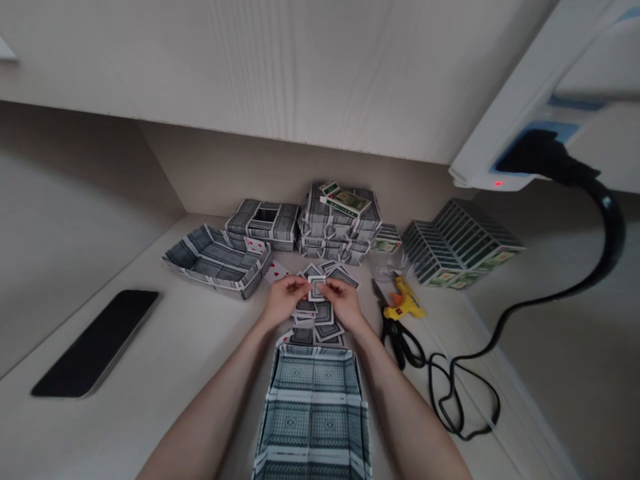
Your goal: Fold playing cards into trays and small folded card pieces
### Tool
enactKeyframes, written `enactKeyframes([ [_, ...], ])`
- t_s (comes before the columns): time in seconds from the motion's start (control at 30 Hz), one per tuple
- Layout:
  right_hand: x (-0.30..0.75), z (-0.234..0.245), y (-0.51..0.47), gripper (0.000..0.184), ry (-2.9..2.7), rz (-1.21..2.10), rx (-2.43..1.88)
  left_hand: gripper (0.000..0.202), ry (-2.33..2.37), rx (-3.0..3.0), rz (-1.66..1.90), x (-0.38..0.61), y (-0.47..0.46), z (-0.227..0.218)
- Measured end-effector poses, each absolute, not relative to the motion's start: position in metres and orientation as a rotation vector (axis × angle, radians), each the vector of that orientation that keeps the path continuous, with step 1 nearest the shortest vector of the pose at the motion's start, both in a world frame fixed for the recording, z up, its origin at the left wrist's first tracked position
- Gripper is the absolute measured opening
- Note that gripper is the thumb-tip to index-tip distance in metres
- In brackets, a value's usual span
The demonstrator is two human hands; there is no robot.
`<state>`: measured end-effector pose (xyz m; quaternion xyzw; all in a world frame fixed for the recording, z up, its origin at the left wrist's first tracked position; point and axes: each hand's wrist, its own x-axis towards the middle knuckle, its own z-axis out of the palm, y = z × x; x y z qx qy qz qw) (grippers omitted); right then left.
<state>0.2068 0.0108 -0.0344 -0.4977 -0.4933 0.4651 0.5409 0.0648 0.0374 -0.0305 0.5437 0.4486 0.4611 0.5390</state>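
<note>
A grey-backed playing card is pinched between my two hands above a loose spread of cards. My left hand grips its left side with the fingertips. On the other side, my right hand holds it by thumb and fingers. Between my forearms lies a long open tray made of playing cards, its near end cut off by the frame. Some loose cards show red faces, and others are partly hidden under my hands.
Card-built boxes and a shallow card tray stand behind. A stack carries an opened card pack. Rightward are scissors, a yellow glue gun, piled card packs and a black cable. A phone lies left.
</note>
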Motion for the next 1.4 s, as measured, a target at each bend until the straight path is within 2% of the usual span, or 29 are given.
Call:
enactKeyframes([
  [1.13,0.2079,-0.0335,0.0101,0.019,-0.976,1.236,-1.128,0.024,1.048,1.292,1.082,0.0652,0.0333,-0.025],
  [1.4,0.2093,-0.0362,0.01,0.025,-1.001,1.103,-1.245,0.024,1.064,1.341,1.072,0.0663,0.032,-0.0271],
])
